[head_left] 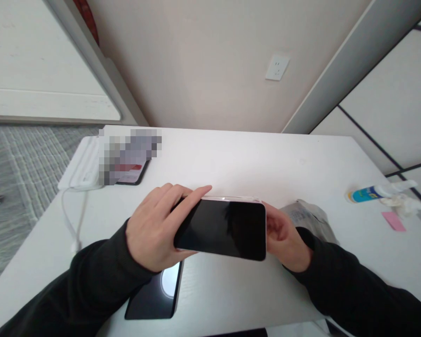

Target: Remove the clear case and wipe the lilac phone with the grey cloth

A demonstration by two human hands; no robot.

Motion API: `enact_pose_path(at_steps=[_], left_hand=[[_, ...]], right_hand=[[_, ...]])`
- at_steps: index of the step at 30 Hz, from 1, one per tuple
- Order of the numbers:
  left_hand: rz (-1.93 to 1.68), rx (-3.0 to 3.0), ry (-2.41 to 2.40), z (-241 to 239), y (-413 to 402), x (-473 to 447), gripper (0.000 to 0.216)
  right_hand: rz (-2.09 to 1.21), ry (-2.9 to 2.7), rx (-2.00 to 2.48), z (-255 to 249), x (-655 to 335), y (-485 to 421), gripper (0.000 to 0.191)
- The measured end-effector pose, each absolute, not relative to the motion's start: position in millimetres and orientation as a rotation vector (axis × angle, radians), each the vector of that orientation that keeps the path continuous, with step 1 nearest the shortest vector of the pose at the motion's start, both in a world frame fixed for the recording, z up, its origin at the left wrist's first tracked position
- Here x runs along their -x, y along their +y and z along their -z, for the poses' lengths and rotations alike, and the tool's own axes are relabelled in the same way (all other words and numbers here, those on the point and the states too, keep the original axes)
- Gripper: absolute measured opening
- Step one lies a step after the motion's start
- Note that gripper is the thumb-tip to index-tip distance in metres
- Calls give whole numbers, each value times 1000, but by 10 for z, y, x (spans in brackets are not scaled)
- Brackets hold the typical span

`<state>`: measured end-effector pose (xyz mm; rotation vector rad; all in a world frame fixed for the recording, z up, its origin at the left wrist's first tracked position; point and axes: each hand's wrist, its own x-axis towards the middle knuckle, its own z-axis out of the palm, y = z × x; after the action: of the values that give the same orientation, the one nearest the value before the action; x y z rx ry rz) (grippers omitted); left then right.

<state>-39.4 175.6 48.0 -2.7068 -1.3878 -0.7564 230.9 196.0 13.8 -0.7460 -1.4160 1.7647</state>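
Observation:
A smartphone [228, 229] with a dark screen is held sideways above the white table, its screen facing me. A clear edge, like a case or film, shows along its far side. My left hand [157, 224] is closed around the phone's left end, index finger along the top edge and thumb below. My right hand [284, 236] grips the right end from behind, its fingertips partly hidden by the phone. Under my left forearm lies a second dark-screened device [154, 299], with a bright round reflection on its glass.
On the white table [231, 164], a phone [133, 175], partly pixelated, lies at the far left beside a white power strip [86, 164] with a cable. A grey plastic bag [310, 217] sits behind my right wrist. Rightward are a spray bottle [372, 192], crumpled tissue [403, 205] and a pink slip [393, 221].

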Motion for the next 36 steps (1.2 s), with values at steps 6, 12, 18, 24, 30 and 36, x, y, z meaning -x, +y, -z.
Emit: enact_pose_path(at_steps=[6, 12, 18, 24, 30, 36], left_hand=[[736, 2695, -1441, -488, 1776, 426, 102], [739, 2693, -1439, -538, 1753, 414, 84], [794, 2655, -1436, -572, 1714, 390, 71], [896, 2681, -1430, -581, 1719, 369, 66], [858, 2678, -1451, -569, 1710, 374, 68], [951, 2727, -1470, -547, 1702, 368, 62]], right_hand=[[-1810, -1433, 745, -149, -2290, 1981, 44], [-1796, -1432, 793, -109, -2300, 1975, 44], [-1811, -1441, 787, -73, -2323, 1952, 34], [-1822, -1457, 804, -101, -2321, 1956, 37], [-1805, -1438, 777, -94, -2295, 1975, 37], [-1778, -1465, 772, -139, -2265, 1980, 36]])
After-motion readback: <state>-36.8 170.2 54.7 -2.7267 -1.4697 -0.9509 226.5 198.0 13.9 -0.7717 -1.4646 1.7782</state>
